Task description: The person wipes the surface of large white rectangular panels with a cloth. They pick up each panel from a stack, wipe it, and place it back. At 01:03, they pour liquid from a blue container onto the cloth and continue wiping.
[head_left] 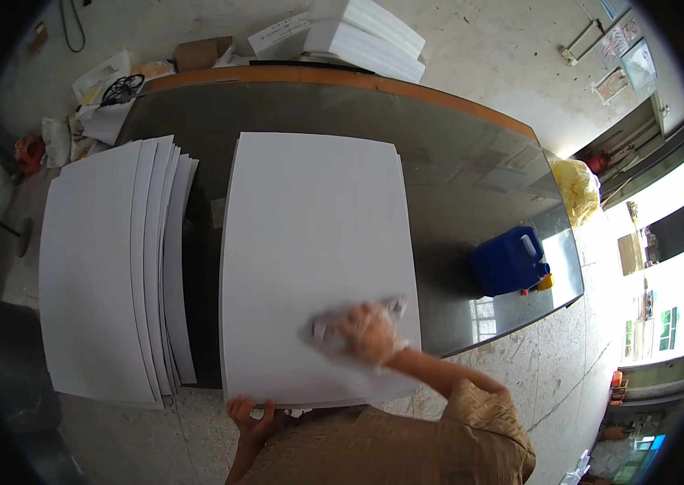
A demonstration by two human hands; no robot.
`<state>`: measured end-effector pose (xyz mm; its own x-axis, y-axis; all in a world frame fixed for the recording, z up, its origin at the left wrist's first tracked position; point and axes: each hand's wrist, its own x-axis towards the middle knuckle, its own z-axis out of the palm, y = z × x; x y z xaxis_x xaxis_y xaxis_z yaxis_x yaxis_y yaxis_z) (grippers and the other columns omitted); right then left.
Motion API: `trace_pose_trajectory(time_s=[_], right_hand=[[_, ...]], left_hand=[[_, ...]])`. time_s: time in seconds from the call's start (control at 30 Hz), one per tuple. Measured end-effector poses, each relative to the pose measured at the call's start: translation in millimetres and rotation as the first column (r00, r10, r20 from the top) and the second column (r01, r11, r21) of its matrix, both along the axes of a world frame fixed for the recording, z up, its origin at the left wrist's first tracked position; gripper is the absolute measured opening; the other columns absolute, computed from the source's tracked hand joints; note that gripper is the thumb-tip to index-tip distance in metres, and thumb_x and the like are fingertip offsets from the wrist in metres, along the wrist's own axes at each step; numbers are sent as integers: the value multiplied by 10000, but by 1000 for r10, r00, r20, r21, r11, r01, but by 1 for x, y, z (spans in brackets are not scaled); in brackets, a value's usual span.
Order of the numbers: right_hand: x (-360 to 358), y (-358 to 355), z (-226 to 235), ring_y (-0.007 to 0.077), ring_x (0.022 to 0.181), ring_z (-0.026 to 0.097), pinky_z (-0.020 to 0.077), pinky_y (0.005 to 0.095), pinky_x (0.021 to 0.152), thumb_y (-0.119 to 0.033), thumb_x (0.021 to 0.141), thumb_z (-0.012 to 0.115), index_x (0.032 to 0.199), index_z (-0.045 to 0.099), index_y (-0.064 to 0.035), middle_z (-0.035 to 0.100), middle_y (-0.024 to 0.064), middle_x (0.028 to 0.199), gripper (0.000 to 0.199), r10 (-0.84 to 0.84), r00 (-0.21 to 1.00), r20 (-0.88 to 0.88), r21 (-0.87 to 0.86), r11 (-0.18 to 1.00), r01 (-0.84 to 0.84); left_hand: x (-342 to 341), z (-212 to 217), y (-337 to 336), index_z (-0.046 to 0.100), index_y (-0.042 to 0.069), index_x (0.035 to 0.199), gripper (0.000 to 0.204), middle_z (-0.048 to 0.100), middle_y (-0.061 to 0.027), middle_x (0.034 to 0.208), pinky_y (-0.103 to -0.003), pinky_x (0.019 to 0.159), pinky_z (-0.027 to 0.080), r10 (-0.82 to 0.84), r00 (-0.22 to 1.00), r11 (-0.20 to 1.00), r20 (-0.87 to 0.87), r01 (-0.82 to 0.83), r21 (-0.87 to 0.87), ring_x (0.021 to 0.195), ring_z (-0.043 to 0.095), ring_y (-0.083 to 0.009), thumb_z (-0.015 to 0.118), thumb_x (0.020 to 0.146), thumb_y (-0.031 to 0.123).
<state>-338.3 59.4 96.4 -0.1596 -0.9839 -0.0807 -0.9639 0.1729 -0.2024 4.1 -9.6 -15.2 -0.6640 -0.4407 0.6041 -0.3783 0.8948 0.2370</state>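
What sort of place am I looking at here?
Probably a small workshop or packing area, judging by the stacked large white sheets, the long, dark, glossy worktable and the blue plastic jerrycan on it.

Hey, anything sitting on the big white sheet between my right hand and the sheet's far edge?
Nothing visible: the white sheet looks bare from your right hand to its far edge. The blue jug is off the sheet, on the dark table to the right.
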Motion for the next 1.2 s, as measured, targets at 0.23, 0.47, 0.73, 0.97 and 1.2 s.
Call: trace_pose_trajectory(time_s=[0.23,0.47,0.73,0.97,1.2], right_hand=[[-149,-86,-7,368,1092,539,449,461,956,-501,869,649,1242,640,-160,603,188,1139,506,-369,916,-159,-57,930,364],[-241,-125,-16,350,1003,620,494,440,865,-517,882,623,1180,670,-128,638,174,1083,493,-541,829,-143,-256,829,497],[53,154,-14,299,928,526,446,450,728,-301,604,867,1126,620,-178,527,99,998,590,-110,993,40,-287,951,117],[38,160,8,312,882,520,422,462,751,-152,742,800,1261,520,-78,560,140,984,594,-294,943,154,-518,789,330],[131,-7,12,291,1048,541,480,435,866,-478,791,746,1247,584,-220,570,122,1134,548,91,996,3,34,995,-91]], left_hand=[[1,4,0,602,202,1073,359,401,-99,1120,-542,949,387,-20,999,1000,35,21,-19,1117,426,-336,768,820,396],[5,-1,-3,584,186,1123,378,392,-113,1140,-553,949,389,-28,999,998,35,30,-60,1147,415,-330,770,834,342],[-8,-5,-9,627,145,1135,339,391,-116,1154,-556,926,390,-109,987,994,-115,106,-32,1152,418,-342,746,864,311],[10,8,1,618,109,1262,400,431,-154,1314,-563,1059,375,-131,990,989,-58,135,56,1304,397,-373,697,907,276],[22,20,3,643,107,1244,377,458,-168,1364,-546,1064,406,-145,989,981,-4,145,130,1315,434,-366,692,874,158]])
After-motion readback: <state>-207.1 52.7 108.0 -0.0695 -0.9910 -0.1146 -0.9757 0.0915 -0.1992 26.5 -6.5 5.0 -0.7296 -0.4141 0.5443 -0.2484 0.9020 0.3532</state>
